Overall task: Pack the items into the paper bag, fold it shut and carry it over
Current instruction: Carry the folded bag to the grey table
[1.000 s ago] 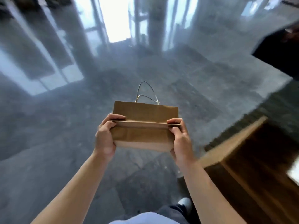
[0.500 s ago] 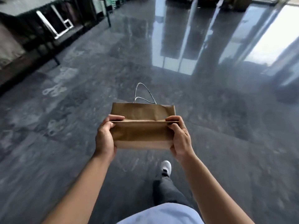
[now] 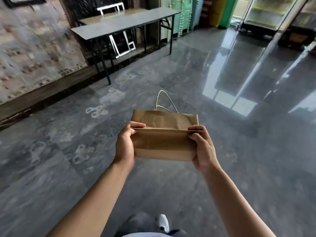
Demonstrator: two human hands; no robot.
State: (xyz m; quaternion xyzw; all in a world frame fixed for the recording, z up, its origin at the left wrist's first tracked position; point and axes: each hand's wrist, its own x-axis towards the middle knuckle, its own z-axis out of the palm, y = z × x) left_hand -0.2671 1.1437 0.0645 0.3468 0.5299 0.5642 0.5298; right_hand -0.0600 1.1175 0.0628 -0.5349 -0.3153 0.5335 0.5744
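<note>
Both hands, left (image 3: 124,146) and right (image 3: 203,150), gripped the folded bag (image 3: 162,142) between them mid-carry, so next probably meant setting it on the tabletop (image 3: 123,23) ahead-left.

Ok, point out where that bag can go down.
The long table top is bare apart from a white frame at its far wall side. Beneath it more white frames crowd the legs. Both hands hold the paper bag.
</note>
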